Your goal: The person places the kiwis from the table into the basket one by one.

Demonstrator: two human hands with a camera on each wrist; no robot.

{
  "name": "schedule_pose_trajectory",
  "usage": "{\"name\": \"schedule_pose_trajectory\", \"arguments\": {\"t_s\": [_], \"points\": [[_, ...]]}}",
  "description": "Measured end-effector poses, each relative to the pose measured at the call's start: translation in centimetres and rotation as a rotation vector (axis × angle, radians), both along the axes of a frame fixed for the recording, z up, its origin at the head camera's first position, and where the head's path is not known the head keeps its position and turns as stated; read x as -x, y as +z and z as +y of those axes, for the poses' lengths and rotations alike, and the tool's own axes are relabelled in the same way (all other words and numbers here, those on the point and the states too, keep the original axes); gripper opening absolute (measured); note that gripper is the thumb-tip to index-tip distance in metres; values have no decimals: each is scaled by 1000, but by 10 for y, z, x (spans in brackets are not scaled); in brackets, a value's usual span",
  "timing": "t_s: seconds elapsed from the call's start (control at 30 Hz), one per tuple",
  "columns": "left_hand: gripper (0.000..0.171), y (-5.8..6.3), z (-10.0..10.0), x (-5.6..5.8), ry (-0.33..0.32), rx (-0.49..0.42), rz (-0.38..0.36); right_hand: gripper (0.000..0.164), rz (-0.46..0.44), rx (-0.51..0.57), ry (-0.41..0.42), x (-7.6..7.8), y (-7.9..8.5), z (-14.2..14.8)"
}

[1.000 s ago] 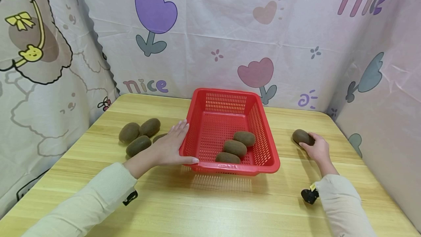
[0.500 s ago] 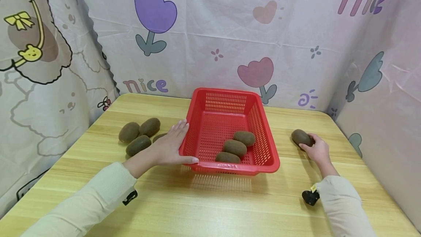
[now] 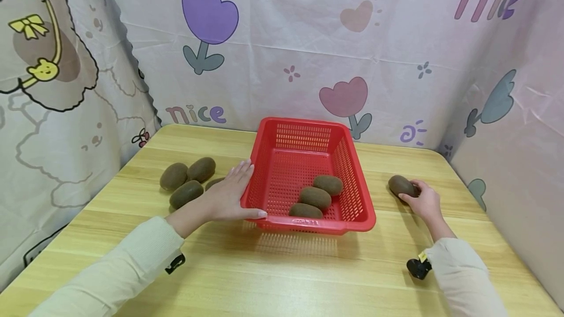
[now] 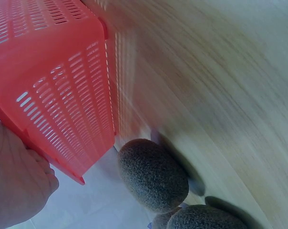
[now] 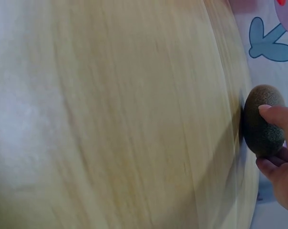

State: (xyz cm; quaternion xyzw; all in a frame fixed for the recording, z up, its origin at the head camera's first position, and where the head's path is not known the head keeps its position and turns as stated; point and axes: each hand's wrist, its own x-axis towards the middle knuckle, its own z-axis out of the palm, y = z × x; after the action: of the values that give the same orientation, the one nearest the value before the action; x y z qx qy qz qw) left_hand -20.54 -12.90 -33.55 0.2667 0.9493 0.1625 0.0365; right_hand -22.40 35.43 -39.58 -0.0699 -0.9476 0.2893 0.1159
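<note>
A red plastic basket [image 3: 275, 170] with slotted walls stands mid-table, holding several brown kiwis, among them one kiwi [image 3: 315, 198] near its front right. My left hand [image 3: 224, 199] lies along the basket's left rim, fingers stretched out and thumb over the front-left corner. In the left wrist view that hand [image 4: 17, 181] shows beside the rim. To the right of the basket, my right hand [image 3: 425, 202] holds a kiwi [image 3: 401, 186] low at the table. The right wrist view has the thumb on this kiwi's [image 5: 261, 131] upper face and fingers beneath it.
Several loose kiwis [image 3: 186, 194] lie left of the basket, one partly hidden behind my left hand. The wooden table [image 3: 282, 278] ends at a patterned cloth [image 3: 282, 38] behind and on both sides. A black wrist camera [image 3: 418, 268] hangs at the right sleeve.
My right hand and the kiwi in it have shifted very slightly left and toward me. My left hand and the basket have stayed where they were.
</note>
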Motion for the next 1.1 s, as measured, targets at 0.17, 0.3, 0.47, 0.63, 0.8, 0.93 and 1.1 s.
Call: {"name": "schedule_pose_trajectory", "arguments": {"t_s": [0.17,0.3,0.47,0.63,0.8,0.93,1.1], "points": [[117,1,0,-1,2,-1,-5,54,-11,-10,-1,-1,3,-4],[117,2,0,-1,4,-1,-7,55,-18,1,1,-2,5,-6],[117,2,0,-1,3,-3,-9,55,-2,27,8,-5,10,-9],[116,1,0,0,0,-3,-2,54,22,42,16,-6,14,-13],[115,0,0,0,0,-7,4,53,50,34,26,-8,18,-16],[116,0,0,0,2,-11,-7,52,82,46,47,-9,22,-20],[117,2,0,-1,9,-11,-20,51,119,66,70,-11,29,-26]]}}
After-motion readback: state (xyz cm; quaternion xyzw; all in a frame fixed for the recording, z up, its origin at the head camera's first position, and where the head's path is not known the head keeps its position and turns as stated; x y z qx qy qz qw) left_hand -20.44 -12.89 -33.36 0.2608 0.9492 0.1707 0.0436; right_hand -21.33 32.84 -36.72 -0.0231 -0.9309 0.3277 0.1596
